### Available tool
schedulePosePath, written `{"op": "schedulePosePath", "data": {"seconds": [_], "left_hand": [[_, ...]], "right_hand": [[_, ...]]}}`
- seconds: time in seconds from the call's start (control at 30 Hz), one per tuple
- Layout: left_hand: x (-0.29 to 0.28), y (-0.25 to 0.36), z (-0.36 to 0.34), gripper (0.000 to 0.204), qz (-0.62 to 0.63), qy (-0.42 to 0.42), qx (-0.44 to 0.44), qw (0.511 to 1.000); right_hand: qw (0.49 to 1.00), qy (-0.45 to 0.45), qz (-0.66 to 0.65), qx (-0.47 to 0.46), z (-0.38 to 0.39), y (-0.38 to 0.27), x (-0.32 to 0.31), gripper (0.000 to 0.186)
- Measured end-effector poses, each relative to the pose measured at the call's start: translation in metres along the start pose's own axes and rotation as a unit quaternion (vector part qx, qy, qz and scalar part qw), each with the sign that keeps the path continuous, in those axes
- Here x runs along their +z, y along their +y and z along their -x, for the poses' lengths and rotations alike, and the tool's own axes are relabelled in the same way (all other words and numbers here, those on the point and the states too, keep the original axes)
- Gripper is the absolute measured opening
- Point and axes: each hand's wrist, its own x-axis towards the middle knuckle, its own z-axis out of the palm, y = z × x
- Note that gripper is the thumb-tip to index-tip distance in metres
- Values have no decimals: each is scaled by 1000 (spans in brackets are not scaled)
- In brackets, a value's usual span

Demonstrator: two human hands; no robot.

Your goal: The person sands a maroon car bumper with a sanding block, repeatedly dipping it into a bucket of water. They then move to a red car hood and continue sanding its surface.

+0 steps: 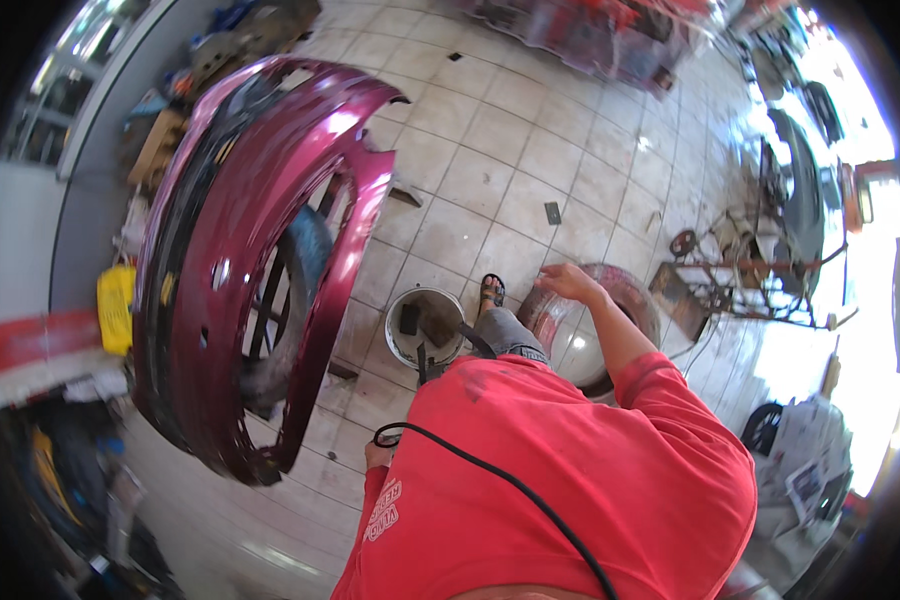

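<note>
My right hand (567, 283) hangs in front of me over a tyre (638, 298) lying on the floor. Its fingers are loosely stretched out and nothing is in them. At my left side, my left hand (378, 455) shows only in part beside my red shirt, its fingers hidden. A loop of black cable (490, 470) lies across my shirt near that hand. To my left stands a glossy maroon car bumper (240, 230), propped on what looks like another tyre (305, 250). A white bucket (394, 345) with dark pieces inside sits close by my foot.
Metal frames and car parts (750, 270) stand on the right. A plastic-covered red object (590, 35) is at the far side. A yellow container (116, 308) sits behind the bumper. A small dark flat piece (553, 213) lies on the tiled floor.
</note>
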Motion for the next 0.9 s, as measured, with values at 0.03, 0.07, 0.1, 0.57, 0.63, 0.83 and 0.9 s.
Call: {"op": "schedulePosePath", "data": {"seconds": [0.03,0.07,0.1,0.57,0.63,0.83,0.9], "left_hand": [[-8,9,-14,29,-7,-21,55,998],[-21,33,-26,32,-29,-56,107,992],[-20,71,-26,30,-13,-62,56,996],[114,443,-65,24,-108,-91,142,980],[154,464,-96,31,-146,-117,168,968],[258,529,-148,42,-294,-137,313,893],[279,555,-148,41,-297,-152,327,884]], "right_hand": [[1000,-2,-24,9,-6,-1,0,71],[998,0,-59,32,-1,17,2,71],[998,-1,-47,46,-1,27,5,69],[950,-23,308,-43,122,337,84,38],[925,-43,377,-24,176,351,121,35],[845,-125,-318,411,289,340,193,55],[784,-132,-373,478,302,313,193,56]]}}
